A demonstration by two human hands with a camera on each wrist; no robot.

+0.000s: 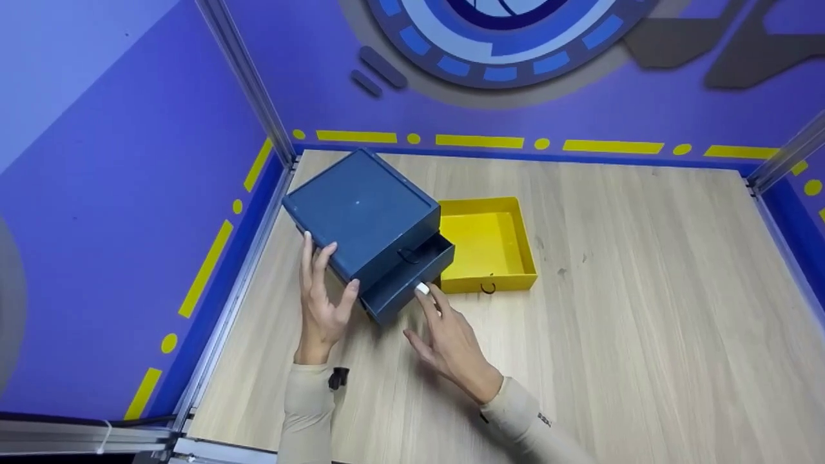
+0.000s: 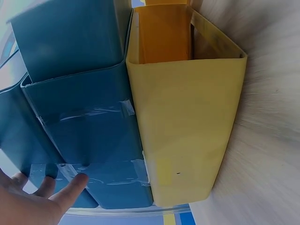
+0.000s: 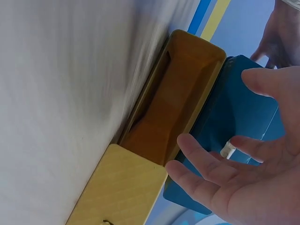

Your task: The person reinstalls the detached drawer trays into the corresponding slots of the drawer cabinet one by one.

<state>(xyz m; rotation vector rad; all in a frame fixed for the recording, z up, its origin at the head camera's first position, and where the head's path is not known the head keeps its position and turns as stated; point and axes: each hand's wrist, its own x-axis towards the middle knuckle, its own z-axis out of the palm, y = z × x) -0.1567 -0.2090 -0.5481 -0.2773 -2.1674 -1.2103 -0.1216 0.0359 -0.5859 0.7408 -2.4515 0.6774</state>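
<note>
One blue drawer [image 1: 399, 299] juts partway from the blue cabinet [image 1: 358, 203], atop a yellow casing [image 2: 187, 131] on the surface's [image 1: 644, 290] left. Fingers spread, the left hand [image 1: 322, 316] rests against the cabinet's side; the right hand [image 1: 454, 341], loosely extended, has fingertips at the drawer's front, near a yellow drawer [image 1: 486, 241].

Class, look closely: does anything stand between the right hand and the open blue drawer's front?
Nothing visible does: the right hand has fingers at the front of the blue drawer. The yellow drawer lies clear, off to the right.
</note>
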